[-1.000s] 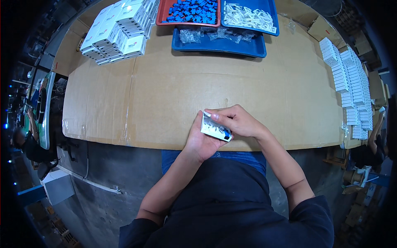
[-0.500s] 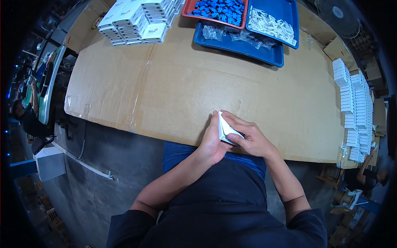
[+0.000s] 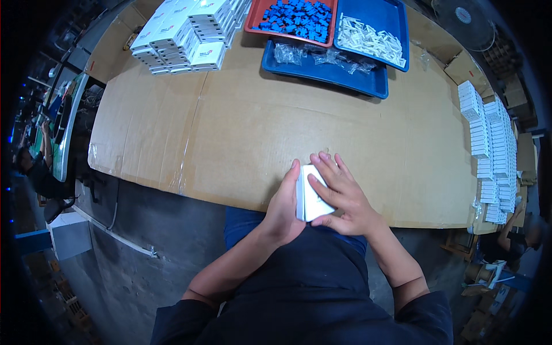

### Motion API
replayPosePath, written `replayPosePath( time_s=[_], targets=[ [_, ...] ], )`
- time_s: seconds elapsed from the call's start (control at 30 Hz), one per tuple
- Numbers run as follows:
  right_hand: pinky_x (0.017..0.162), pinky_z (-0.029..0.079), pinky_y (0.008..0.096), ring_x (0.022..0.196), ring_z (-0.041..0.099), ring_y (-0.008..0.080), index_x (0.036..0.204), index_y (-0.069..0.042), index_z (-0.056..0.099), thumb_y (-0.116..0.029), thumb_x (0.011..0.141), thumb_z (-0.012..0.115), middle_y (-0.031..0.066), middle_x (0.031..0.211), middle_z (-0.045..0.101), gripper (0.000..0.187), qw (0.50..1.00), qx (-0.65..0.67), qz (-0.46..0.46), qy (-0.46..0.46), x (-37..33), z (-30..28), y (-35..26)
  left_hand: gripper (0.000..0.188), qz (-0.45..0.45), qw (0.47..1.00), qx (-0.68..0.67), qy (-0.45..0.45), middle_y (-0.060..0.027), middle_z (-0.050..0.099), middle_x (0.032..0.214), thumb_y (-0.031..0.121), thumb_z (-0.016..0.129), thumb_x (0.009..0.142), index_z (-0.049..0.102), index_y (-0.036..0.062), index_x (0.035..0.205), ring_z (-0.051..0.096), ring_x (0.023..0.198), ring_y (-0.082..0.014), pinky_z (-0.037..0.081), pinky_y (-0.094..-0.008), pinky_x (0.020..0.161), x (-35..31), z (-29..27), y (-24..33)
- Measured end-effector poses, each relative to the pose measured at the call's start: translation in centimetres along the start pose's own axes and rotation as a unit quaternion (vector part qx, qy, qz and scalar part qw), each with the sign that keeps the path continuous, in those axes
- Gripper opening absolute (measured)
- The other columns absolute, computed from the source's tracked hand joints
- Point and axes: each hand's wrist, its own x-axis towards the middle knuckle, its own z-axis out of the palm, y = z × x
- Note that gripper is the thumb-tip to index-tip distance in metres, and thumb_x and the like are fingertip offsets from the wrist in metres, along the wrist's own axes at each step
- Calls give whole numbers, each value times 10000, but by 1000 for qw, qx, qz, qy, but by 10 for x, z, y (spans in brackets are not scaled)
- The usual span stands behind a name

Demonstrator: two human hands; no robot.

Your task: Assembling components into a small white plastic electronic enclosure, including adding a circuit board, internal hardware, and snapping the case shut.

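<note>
L hand (image 3: 286, 201): I see it upright on its edge at the near rim of the worktop (image 3: 241, 126), palm pressed flat to the left face of the small white box (image 3: 310, 194), fingers straight, pointing away from me
R hand (image 3: 339, 192): lies over the box top, fingers spread, thumb hooked under near edge; clasping box w/ the L
Forearms: both come in from lower edge, dark sleeves pushed to elbows
Box: white, squarish card pkg, held between both hands right at worktop's front edge, centre of view
Worktop: covered w/ brown corrugated card sheets, taped seams, clear tape on front-left edge
Far left: stack of white cartons (image 3: 184, 31) w/ small red marks, piled in rows
Far centre: red tray (image 3: 253, 17) full of small blue plastic parts (image 3: 296, 14); beside it blue tray (image 3: 374, 86) w/ white plastic pieces (image 3: 368, 40) & clear baggies (image 3: 313, 56) in front part
Right edge: long rows of small white boxes (image 3: 491, 149), stood close together
Bg: fan (image 3: 463, 17) at top right, floor grey concrete below
</note>
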Motion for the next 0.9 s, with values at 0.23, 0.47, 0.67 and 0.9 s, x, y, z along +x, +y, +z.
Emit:
replayPosePath(
  time_s=[0.23,0.47,0.67,0.9],
  targets=[
    [1255,183,604,1553,319,377,1420,-81,640,-430,914,758,213,1586,474,626,996,51,-48,63,-12,-9,-6,717,61,980,167,-90,-123,378,1592,341,570,1085,248,26,1642,416,1435,-196,383,-363,1160,-13,12,11],
    [1106,492,377,1349,583,280,1385,58,607,-116,993,694,228,1465,584,437,818,466,198,271,4,-19,-20,582,126,932,318,-123,-96,503,1425,217,590,1078,400,-1,1582,508,1284,-162,440,-316,1057,-8,21,20],
    [1028,556,330,1228,652,210,1371,32,639,-108,898,789,179,1397,657,516,813,518,218,155,-12,-25,-1,491,167,894,397,-123,-75,501,1440,42,670,1004,559,14,1481,545,1220,-137,491,-266,941,-5,20,20],
    [803,620,261,1039,741,203,1203,28,753,31,679,849,236,1323,689,533,806,517,247,147,-11,-28,2,521,179,853,471,-133,-147,539,1414,-11,671,945,576,-10,1457,549,1252,-203,466,-323,1014,-10,18,22]
  ],
)
